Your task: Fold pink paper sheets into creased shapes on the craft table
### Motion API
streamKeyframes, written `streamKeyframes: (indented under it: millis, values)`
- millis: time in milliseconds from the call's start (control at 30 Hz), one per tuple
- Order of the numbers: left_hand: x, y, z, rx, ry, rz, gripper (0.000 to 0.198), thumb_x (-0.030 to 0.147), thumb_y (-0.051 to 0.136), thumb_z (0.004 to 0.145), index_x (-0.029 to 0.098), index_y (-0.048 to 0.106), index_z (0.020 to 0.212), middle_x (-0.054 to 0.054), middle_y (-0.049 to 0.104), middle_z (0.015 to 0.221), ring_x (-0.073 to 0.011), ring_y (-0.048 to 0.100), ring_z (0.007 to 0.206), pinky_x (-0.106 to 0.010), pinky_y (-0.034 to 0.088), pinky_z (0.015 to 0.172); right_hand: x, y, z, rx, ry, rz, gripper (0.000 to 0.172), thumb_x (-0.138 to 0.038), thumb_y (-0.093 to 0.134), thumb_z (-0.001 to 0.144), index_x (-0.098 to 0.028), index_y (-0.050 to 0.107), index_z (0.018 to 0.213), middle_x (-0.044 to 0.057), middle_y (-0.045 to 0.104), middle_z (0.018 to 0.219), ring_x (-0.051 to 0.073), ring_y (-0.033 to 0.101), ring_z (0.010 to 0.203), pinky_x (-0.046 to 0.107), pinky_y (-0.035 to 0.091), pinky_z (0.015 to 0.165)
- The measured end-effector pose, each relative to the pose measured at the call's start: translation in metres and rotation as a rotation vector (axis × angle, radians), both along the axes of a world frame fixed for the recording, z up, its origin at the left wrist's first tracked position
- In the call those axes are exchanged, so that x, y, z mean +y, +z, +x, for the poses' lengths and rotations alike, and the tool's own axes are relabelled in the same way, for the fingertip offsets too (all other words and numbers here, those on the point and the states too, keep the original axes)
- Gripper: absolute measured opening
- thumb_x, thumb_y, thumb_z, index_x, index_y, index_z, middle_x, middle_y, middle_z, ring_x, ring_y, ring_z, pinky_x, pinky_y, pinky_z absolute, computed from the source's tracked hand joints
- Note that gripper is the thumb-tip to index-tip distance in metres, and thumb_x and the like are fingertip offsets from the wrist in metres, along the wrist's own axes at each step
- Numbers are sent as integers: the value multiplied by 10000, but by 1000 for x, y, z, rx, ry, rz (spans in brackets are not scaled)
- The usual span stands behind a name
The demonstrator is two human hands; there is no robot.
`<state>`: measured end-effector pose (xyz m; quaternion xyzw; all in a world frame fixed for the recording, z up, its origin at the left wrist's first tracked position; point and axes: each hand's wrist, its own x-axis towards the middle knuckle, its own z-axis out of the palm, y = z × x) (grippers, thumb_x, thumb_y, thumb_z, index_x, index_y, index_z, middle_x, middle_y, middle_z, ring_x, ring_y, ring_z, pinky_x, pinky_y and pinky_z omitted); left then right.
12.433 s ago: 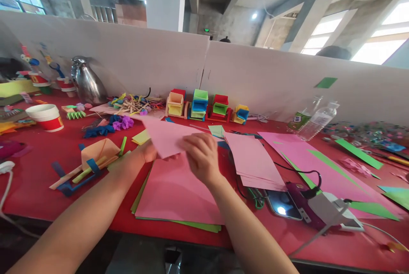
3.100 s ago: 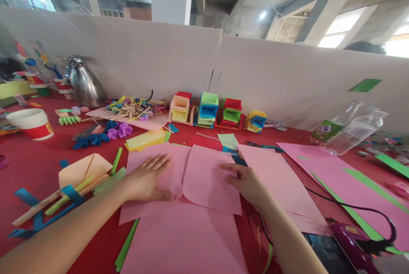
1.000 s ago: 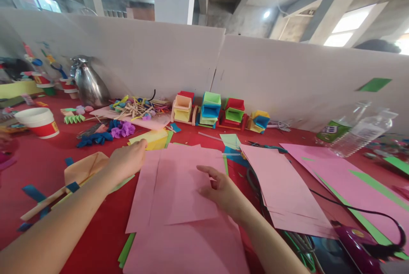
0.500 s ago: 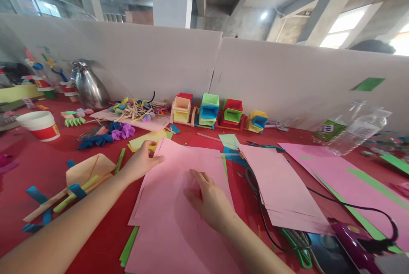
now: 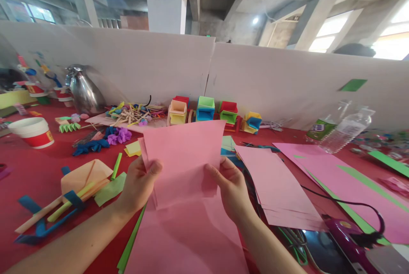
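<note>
A few sheets of pink paper (image 5: 185, 150) are raised and tilted upright in front of me. On their left edge my left hand (image 5: 142, 182) is closed, thumb in front and fingers behind. My right hand (image 5: 230, 184) pinches the right edge the same way. Below lies a larger pink sheet (image 5: 185, 240) on the table, with green paper (image 5: 131, 240) showing under its left side. To the right of my right hand rests another stack of pink sheets (image 5: 277, 188). A folded peach paper piece (image 5: 84, 176) with blue and yellow strips is left of my left hand.
Folded paper boxes (image 5: 205, 108) line the white partition (image 5: 143, 65). A steel jug (image 5: 83, 90), a paper cup (image 5: 33, 132) and a pile of sticks (image 5: 134, 114) stand left. Plastic bottles (image 5: 348, 131), a black cable (image 5: 345, 200) and a purple glue gun (image 5: 347, 240) are right.
The pink sheets were lying flat with my left hand at their upper edge and my right hand on top. Both hands now grip opposite edges and have lifted the sheets up.
</note>
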<state>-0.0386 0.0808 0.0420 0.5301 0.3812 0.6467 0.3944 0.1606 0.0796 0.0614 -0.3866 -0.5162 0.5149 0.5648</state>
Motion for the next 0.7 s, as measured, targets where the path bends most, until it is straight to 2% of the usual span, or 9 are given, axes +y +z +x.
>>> streamKeyframes:
  millis: [67, 133, 200, 267, 367, 433, 500, 600, 700]
  values:
    - [-1, 2, 0, 99, -10, -15, 277, 443, 636, 685, 178, 566, 642, 10, 552, 612, -151, 517, 602, -241, 408, 580, -1, 2, 1, 64, 33, -1, 181, -311, 646, 718, -199, 575, 841, 21, 634, 847, 149, 584, 763, 290, 464, 713]
    - [-1, 6, 2, 213, -37, -89, 377, 446, 650, 661, 189, 442, 479, 44, 416, 475, -110, 407, 472, -226, 340, 476, -1, 2, 1, 88, 103, -7, 227, -289, 654, 714, -212, 567, 908, 25, 634, 909, 161, 588, 819, 310, 462, 754]
    - [-1, 11, 5, 289, -36, -183, 489, 472, 624, 670, 200, 308, 413, 65, 269, 416, -83, 277, 407, -231, 247, 412, -1, 2, 1, 81, 178, -38, 283, -285, 655, 714, -219, 550, 967, 31, 634, 941, 174, 592, 845, 333, 462, 771]
    - [-1, 13, 9, 321, -19, -249, 522, 501, 594, 684, 206, 263, 407, 68, 212, 406, -79, 229, 398, -239, 211, 403, -1, 2, 1, 62, 207, -68, 286, -303, 636, 730, -212, 544, 985, 37, 638, 934, 178, 598, 832, 340, 465, 766]
    - [0, 10, 11, 250, -33, -247, 439, 494, 589, 697, 200, 381, 447, 53, 331, 425, -108, 346, 440, -237, 290, 444, 1, 2, 2, 19, 133, -43, 242, -345, 602, 751, -190, 572, 934, 43, 645, 892, 174, 597, 805, 319, 464, 746]
    - [2, 7, 11, 150, -58, -213, 336, 461, 600, 704, 191, 492, 535, 25, 475, 512, -144, 457, 538, -242, 363, 519, 1, 2, 3, -7, 80, -3, 257, -357, 608, 742, -189, 589, 935, 47, 647, 898, 178, 591, 825, 320, 457, 768]
    - [4, 4, 10, 75, -75, -181, 264, 428, 610, 707, 188, 547, 617, 5, 553, 604, -166, 509, 628, -251, 397, 589, 1, 1, 4, -38, 75, -21, 296, -362, 625, 724, -193, 597, 966, 48, 653, 886, 183, 595, 825, 337, 454, 784]
    - [4, 4, 8, 27, -50, -125, 246, 429, 613, 703, 193, 558, 663, 3, 569, 646, -173, 521, 689, -256, 403, 641, 0, -1, 4, -84, 107, -115, 291, -389, 625, 717, -180, 626, 920, 43, 664, 780, 178, 610, 735, 337, 468, 723]
    - [4, 3, 4, 115, -27, -152, 342, 457, 611, 698, 191, 470, 534, 35, 461, 522, -130, 449, 563, -236, 363, 563, -1, -2, 2, -56, 110, -95, 277, -396, 614, 726, -175, 640, 891, 52, 675, 824, 180, 611, 779, 326, 464, 743]
